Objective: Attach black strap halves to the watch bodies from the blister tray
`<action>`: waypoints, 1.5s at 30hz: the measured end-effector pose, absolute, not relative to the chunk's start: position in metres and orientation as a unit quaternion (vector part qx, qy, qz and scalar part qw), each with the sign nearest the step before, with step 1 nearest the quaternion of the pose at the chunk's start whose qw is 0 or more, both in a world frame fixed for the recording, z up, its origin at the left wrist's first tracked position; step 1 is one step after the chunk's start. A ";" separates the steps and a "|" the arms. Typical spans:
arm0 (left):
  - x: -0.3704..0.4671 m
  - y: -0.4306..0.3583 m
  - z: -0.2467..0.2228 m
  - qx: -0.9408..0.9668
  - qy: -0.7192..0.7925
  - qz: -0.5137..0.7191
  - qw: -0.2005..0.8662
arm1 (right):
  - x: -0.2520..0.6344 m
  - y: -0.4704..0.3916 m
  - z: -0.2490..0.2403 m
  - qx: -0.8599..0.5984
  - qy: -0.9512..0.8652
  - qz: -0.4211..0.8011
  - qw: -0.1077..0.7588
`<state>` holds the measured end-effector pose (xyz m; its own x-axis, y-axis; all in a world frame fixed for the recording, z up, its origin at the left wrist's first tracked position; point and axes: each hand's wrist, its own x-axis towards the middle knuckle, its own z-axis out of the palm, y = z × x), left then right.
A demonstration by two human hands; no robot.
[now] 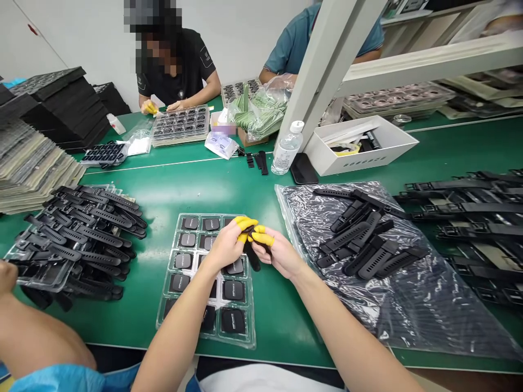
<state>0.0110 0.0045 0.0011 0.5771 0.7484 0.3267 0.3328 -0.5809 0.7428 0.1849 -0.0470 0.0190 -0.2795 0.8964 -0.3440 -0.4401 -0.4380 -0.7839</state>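
Yellow finger cots cover fingertips on both hands, which meet over the right edge of a clear plastic tray [252, 326]. My left hand [226, 244] pinches the upper end of a black watch strap [253, 260]. From the other side, my right hand [283, 251] is closed on the same strap, whose free end hangs down between the hands. My fingers hide whatever the strap's upper end joins. Square black pieces with pale lettering, such as one watch-like square [233, 290], sit in the tray's compartments; my left forearm covers some of them.
Loose black straps [368, 239] lie on a plastic bag [408, 316] at right. Strap-laden trays [81, 234] stand left, near another person's arm [36, 326]. Beyond are a water bottle [288, 148], phone [304, 169], white box [363, 144] and two people across the green table [171, 188].
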 end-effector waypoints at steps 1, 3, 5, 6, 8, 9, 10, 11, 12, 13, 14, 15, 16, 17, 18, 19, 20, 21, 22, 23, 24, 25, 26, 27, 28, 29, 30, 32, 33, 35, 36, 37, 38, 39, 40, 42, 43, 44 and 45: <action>0.012 0.004 0.001 0.826 0.328 0.329 0.319 | 0.184 -0.047 0.019 -0.397 -0.280 0.748 0.452; 0.012 0.003 0.001 0.823 0.327 0.341 0.317 | 0.183 -0.047 0.019 -0.389 -0.273 0.750 0.460; 0.013 0.002 -0.001 0.820 0.322 0.351 0.317 | 0.183 -0.046 0.017 -0.381 -0.265 0.753 0.467; 0.014 0.002 -0.001 0.819 0.321 0.354 0.317 | 0.183 -0.046 0.016 -0.375 -0.260 0.756 0.470; 0.014 0.002 -0.003 0.818 0.324 0.356 0.315 | 0.183 -0.045 0.014 -0.362 -0.249 0.763 0.475; 0.015 0.002 -0.004 0.818 0.326 0.355 0.315 | 0.183 -0.045 0.013 -0.355 -0.245 0.765 0.478; 0.015 0.002 -0.004 0.818 0.328 0.353 0.314 | 0.183 -0.044 0.012 -0.350 -0.241 0.766 0.482; 0.015 0.002 -0.005 0.819 0.328 0.351 0.313 | 0.184 -0.044 0.011 -0.348 -0.240 0.765 0.486; 0.015 0.002 -0.005 0.821 0.327 0.350 0.312 | 0.184 -0.044 0.011 -0.349 -0.243 0.761 0.489; 0.016 0.002 -0.006 0.822 0.325 0.348 0.313 | 0.184 -0.044 0.011 -0.355 -0.249 0.756 0.491; 0.016 0.002 -0.006 0.823 0.323 0.346 0.313 | 0.184 -0.044 0.011 -0.361 -0.256 0.749 0.493; 0.016 0.001 -0.006 0.824 0.323 0.344 0.315 | 0.185 -0.043 0.012 -0.367 -0.262 0.744 0.494; 0.016 0.001 -0.005 0.824 0.323 0.340 0.316 | 0.185 -0.043 0.012 -0.368 -0.261 0.743 0.494; 0.017 0.000 -0.004 0.825 0.324 0.336 0.318 | 0.186 -0.043 0.012 -0.365 -0.254 0.747 0.494; 0.017 0.000 -0.003 0.826 0.327 0.330 0.319 | 0.186 -0.043 0.013 -0.358 -0.242 0.754 0.494; 0.016 -0.001 -0.001 0.828 0.330 0.320 0.321 | 0.186 -0.043 0.013 -0.352 -0.230 0.761 0.495; 0.016 -0.002 0.002 0.830 0.334 0.309 0.324 | 0.186 -0.043 0.013 -0.349 -0.220 0.764 0.496; 0.015 -0.003 0.004 0.832 0.336 0.295 0.328 | 0.185 -0.043 0.013 -0.352 -0.216 0.762 0.498; 0.014 -0.003 0.007 0.834 0.338 0.282 0.334 | 0.185 -0.043 0.013 -0.360 -0.218 0.758 0.499; 0.012 -0.004 0.009 0.835 0.338 0.270 0.339 | 0.184 -0.043 0.012 -0.370 -0.222 0.752 0.498; 0.011 -0.004 0.011 0.837 0.337 0.263 0.341 | 0.184 -0.043 0.012 -0.379 -0.227 0.748 0.495; 0.010 -0.004 0.012 0.840 0.337 0.258 0.337 | 0.183 -0.043 0.011 -0.388 -0.233 0.745 0.490; 0.009 -0.004 0.012 0.845 0.339 0.252 0.327 | 0.183 -0.043 0.010 -0.396 -0.238 0.742 0.485; 0.009 -0.004 0.011 0.852 0.344 0.244 0.311 | 0.183 -0.043 0.009 -0.404 -0.243 0.741 0.479; 0.009 -0.003 0.010 0.859 0.349 0.233 0.292 | 0.183 -0.043 0.008 -0.413 -0.247 0.739 0.472; 0.010 -0.003 0.009 0.867 0.353 0.219 0.274 | 0.182 -0.043 0.007 -0.421 -0.251 0.738 0.464; 0.010 -0.002 0.008 0.874 0.356 0.205 0.258 | 0.182 -0.043 0.006 -0.429 -0.254 0.737 0.457; 0.010 -0.001 0.007 0.881 0.357 0.188 0.246 | 0.182 -0.043 0.006 -0.437 -0.258 0.736 0.448; 0.010 0.000 0.008 0.880 0.357 0.188 0.251 | 0.183 -0.044 0.006 -0.437 -0.259 0.737 0.446; 0.009 0.000 0.012 0.870 0.356 0.198 0.278 | 0.183 -0.044 0.008 -0.434 -0.261 0.737 0.448; 0.009 -0.001 0.014 0.863 0.355 0.204 0.297 | 0.183 -0.044 0.009 -0.432 -0.262 0.737 0.449; 0.008 -0.001 0.016 0.855 0.354 0.210 0.316 | 0.183 -0.045 0.011 -0.430 -0.265 0.737 0.449; 0.008 -0.001 0.018 0.847 0.355 0.215 0.332 | 0.184 -0.045 0.011 -0.429 -0.269 0.735 0.452; 0.008 -0.002 0.018 0.841 0.354 0.220 0.345 | 0.184 -0.045 0.012 -0.428 -0.277 0.729 0.457; 0.008 -0.001 0.018 0.836 0.352 0.225 0.356 | 0.184 -0.044 0.012 -0.429 -0.290 0.718 0.465; 0.006 0.001 0.017 0.827 0.346 0.243 0.371 | 0.186 -0.043 0.010 -0.447 -0.339 0.679 0.473; 0.004 0.003 0.017 0.822 0.346 0.254 0.374 | 0.187 -0.042 0.008 -0.463 -0.373 0.653 0.469; 0.000 0.005 0.018 0.817 0.351 0.264 0.373 | 0.189 -0.041 0.006 -0.482 -0.412 0.622 0.458; -0.006 0.008 0.019 0.812 0.364 0.271 0.367 | 0.192 -0.040 0.004 -0.502 -0.454 0.590 0.441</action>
<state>-0.0055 0.0084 0.0191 0.5875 0.7906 0.1725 0.3930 -0.4652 0.7932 0.1918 -0.0400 0.0041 -0.1072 0.9756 -0.1914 -0.0654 -0.1990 -0.9778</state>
